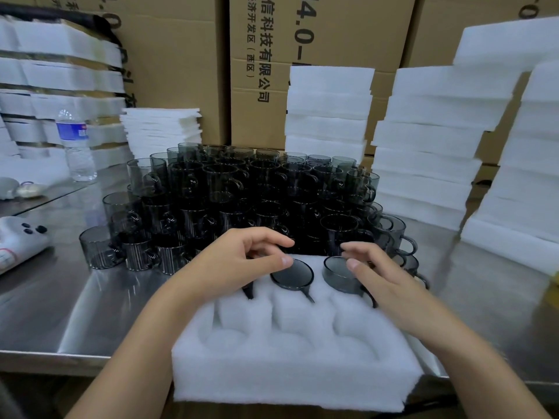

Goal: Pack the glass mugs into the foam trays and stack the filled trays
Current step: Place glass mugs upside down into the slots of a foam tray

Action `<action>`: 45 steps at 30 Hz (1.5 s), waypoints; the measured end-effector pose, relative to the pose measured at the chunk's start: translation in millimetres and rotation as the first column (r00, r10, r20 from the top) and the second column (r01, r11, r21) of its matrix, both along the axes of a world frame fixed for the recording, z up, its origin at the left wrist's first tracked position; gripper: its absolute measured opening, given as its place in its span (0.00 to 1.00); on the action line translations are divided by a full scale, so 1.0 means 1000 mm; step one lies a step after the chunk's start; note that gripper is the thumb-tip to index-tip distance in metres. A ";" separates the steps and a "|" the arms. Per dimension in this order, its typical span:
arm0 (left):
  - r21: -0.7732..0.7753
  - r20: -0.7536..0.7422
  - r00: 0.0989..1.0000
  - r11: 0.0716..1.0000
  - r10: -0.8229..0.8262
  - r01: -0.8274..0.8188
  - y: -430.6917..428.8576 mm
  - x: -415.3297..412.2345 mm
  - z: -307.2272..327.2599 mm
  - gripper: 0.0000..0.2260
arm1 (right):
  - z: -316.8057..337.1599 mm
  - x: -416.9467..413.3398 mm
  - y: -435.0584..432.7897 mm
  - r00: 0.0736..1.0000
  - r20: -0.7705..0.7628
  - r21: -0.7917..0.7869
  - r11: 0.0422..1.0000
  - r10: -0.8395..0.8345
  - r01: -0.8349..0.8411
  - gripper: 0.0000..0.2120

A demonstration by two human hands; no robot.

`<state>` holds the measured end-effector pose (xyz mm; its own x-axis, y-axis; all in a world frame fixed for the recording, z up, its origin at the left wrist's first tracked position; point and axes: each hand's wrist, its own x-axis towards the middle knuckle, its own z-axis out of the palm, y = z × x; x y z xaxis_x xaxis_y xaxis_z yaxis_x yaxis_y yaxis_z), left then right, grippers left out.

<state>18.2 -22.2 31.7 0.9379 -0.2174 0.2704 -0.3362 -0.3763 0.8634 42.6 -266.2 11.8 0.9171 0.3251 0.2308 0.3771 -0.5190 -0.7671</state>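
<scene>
A white foam tray (290, 367) lies at the table's front edge, its near row of pockets holding nothing. In the far row, a smoky glass mug (292, 274) sits sunk in the middle pocket. Another mug (338, 275) stands partly out of the right pocket. A dark handle by my left hand marks a third mug in the left pocket, mostly hidden. My left hand (242, 261) hovers over that left pocket with fingers loosely curled, thumb by the middle mug's rim. My right hand (372, 267) rests its thumb and fingers on the right mug's rim.
A large stacked heap of dark glass mugs (242, 195) fills the table behind the tray. Foam tray stacks (429, 146) rise at the right and back, with cardboard boxes (181, 71) behind. A water bottle (75, 146) and a white device (18, 240) sit at the left.
</scene>
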 end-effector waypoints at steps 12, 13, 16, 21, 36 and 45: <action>0.002 0.008 1.000 1.000 0.003 -0.003 0.000 0.000 -0.001 0.08 | 0.008 0.000 -0.005 0.997 0.063 -0.207 0.978 0.042 -0.028 0.28; 0.004 0.006 1.000 1.000 0.002 -0.002 0.000 0.000 -0.001 0.08 | 0.009 0.000 -0.005 0.996 0.073 -0.227 0.973 0.051 -0.033 0.32; 0.012 0.001 1.000 1.000 0.011 -0.011 0.000 0.000 -0.001 0.08 | 0.011 0.001 -0.004 0.995 0.079 -0.255 0.966 0.057 -0.035 0.34; 0.003 0.062 0.997 0.999 0.047 -0.047 0.000 -0.002 -0.004 0.03 | 0.015 0.001 -0.003 0.997 0.071 -0.292 0.956 0.033 -0.011 0.34; -0.322 0.102 0.991 0.945 0.087 -0.049 0.038 -0.008 -0.036 0.06 | 0.028 -0.006 -0.001 0.987 0.161 -0.584 0.807 0.011 0.086 0.22; -0.367 0.116 0.989 0.929 0.089 -0.040 0.033 -0.012 -0.033 0.09 | 0.080 0.006 0.076 0.869 0.483 -0.454 0.880 0.107 0.144 0.12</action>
